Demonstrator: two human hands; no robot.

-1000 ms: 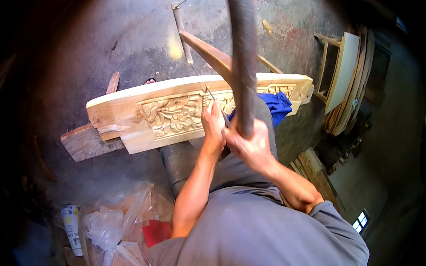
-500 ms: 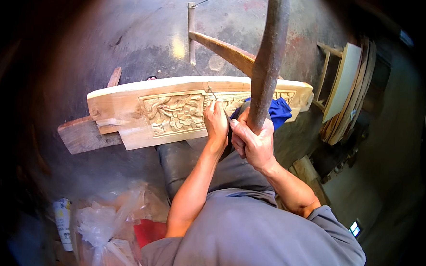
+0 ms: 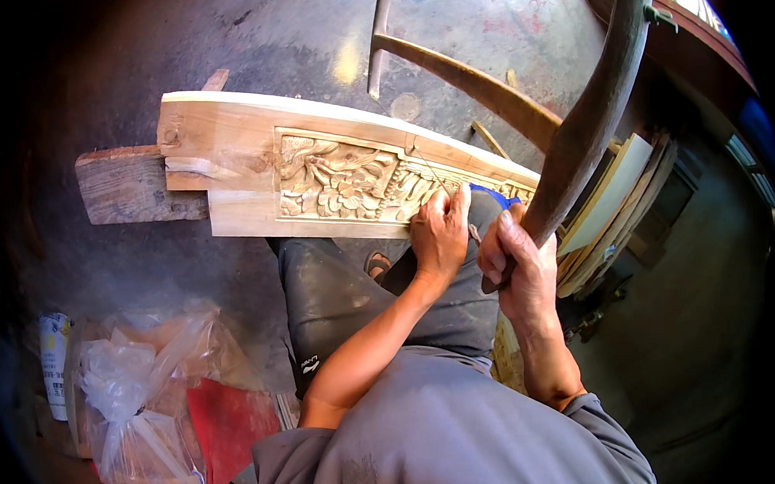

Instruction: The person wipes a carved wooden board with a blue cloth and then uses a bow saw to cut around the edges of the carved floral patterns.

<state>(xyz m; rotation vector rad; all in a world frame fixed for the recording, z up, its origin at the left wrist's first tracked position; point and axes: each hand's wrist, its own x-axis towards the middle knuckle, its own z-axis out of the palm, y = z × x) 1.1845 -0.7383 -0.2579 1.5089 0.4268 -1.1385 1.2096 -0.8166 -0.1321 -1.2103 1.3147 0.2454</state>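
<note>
A pale wooden board with carved floral relief panels lies across in front of me, over my knees. A wooden-framed bow saw reaches beyond its far edge, and the saw's thin wire runs through the board near the carving. Closed at the board's near edge, my left hand pinches the wire's near end between its fingertips. My right hand is wrapped around the lower end of the saw's thick near arm, which rises steeply. Blue cloth shows behind my left fingers.
A rough plank sits under the board's left end. Flat boards lean together at the right. At the lower left are a clear plastic bag, a white tube-shaped container and a red sheet.
Both hands and the saw's near arm have shifted right in the picture, and the hands are slightly farther apart. The board appears higher, with more of my legs showing below it.
</note>
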